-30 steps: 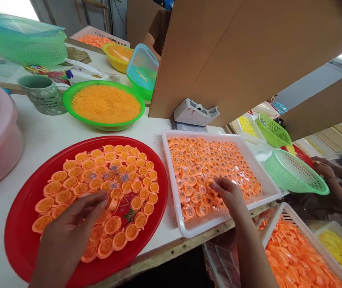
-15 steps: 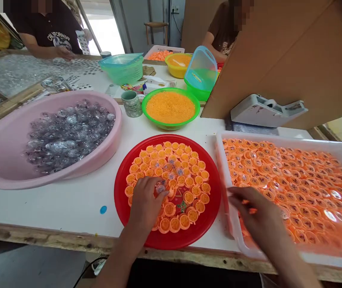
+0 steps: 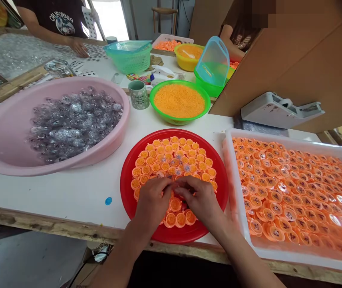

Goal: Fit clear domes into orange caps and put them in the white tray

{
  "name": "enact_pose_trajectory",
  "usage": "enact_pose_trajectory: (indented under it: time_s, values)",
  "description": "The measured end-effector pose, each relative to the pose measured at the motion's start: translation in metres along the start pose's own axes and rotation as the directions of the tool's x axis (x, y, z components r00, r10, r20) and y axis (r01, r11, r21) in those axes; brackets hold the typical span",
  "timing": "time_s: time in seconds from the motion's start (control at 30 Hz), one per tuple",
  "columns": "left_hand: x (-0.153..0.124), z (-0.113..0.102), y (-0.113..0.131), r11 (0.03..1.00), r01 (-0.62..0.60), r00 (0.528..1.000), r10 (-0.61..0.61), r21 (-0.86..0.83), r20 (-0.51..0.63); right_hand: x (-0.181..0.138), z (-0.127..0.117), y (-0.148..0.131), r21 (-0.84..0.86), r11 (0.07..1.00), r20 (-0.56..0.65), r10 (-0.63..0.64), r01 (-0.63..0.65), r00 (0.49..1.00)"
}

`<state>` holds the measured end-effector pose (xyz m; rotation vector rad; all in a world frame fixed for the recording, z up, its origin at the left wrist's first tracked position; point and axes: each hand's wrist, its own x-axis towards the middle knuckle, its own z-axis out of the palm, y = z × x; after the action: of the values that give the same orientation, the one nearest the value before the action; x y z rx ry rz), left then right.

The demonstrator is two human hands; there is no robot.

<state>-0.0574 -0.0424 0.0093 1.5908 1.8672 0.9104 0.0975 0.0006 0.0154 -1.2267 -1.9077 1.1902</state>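
Note:
My left hand and my right hand meet fingertip to fingertip above a round red tray. Both are closed in a pinch, and their fingers hide whatever is between them. Around them on the tray stand many small orange cups with orange filling. A few clear plastic lids with printed marks rest on cups near the middle of the tray. To the right, a white bin holds many orange cups with printed clear tops.
A pink basin of clear plastic lids stands left. Behind the tray are a green bowl of orange granules and a mug. A cardboard sheet rises behind the bin. Two people sit across the table.
My right hand has moved left from the bin's edge to the tray and now meets my left hand. The left hand has shifted slightly from the lids. The view has tilted a little.

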Motion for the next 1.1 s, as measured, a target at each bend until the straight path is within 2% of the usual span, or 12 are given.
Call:
enact_pose_trajectory:
  time_s: [0.1, 0.2, 0.27, 0.37, 0.47, 0.63, 0.7, 0.8, 0.93, 1.1]
  values:
    - [0.005, 0.002, 0.011, 0.999, -0.005, 1.0, 0.006, -0.048, 0.018, 0.003, -0.007, 0.006, -0.038, 0.999, -0.054, 0.005, -0.007, 0.999]
    - [0.012, 0.0, 0.015, 0.999, 0.005, 1.0, -0.005, -0.054, 0.011, 0.002, -0.023, 0.014, 0.0, 0.996, -0.169, 0.088, -0.089, 0.982]
    - [0.014, -0.002, 0.015, 1.0, -0.004, 0.999, 0.004, -0.014, 0.035, -0.003, -0.036, 0.018, 0.045, 0.988, -0.258, 0.154, -0.147, 0.954]
    - [0.012, 0.003, 0.013, 0.997, -0.062, 0.988, 0.056, 0.041, 0.141, -0.015, -0.053, 0.021, 0.113, 0.964, -0.334, 0.265, -0.241, 0.905]
    - [0.004, 0.017, 0.015, 0.984, -0.142, 0.968, 0.116, 0.104, 0.223, -0.029, -0.062, 0.022, 0.187, 0.93, -0.303, 0.36, -0.316, 0.883]
    - [-0.001, 0.037, 0.019, 0.948, -0.196, 0.958, 0.131, 0.251, 0.254, -0.041, -0.065, 0.025, 0.322, 0.878, -0.154, 0.417, -0.354, 0.896]
    - [0.001, 0.036, 0.019, 0.954, -0.178, 0.963, 0.119, 0.24, 0.24, -0.043, -0.067, 0.027, 0.246, 0.906, -0.195, 0.396, -0.346, 0.897]
    - [0.004, 0.028, 0.016, 0.971, -0.14, 0.974, 0.099, 0.196, 0.203, -0.046, -0.07, 0.03, 0.091, 0.954, -0.274, 0.299, -0.285, 0.914]
    - [0.006, 0.016, 0.014, 0.987, -0.089, 0.983, 0.065, 0.137, 0.172, -0.046, -0.07, 0.032, 0.182, 0.921, -0.194, 0.377, -0.345, 0.905]
    - [0.006, 0.026, 0.011, 0.96, -0.213, 0.951, 0.16, 0.185, 0.263, -0.045, -0.066, 0.031, 0.239, 0.905, -0.141, 0.392, -0.353, 0.909]
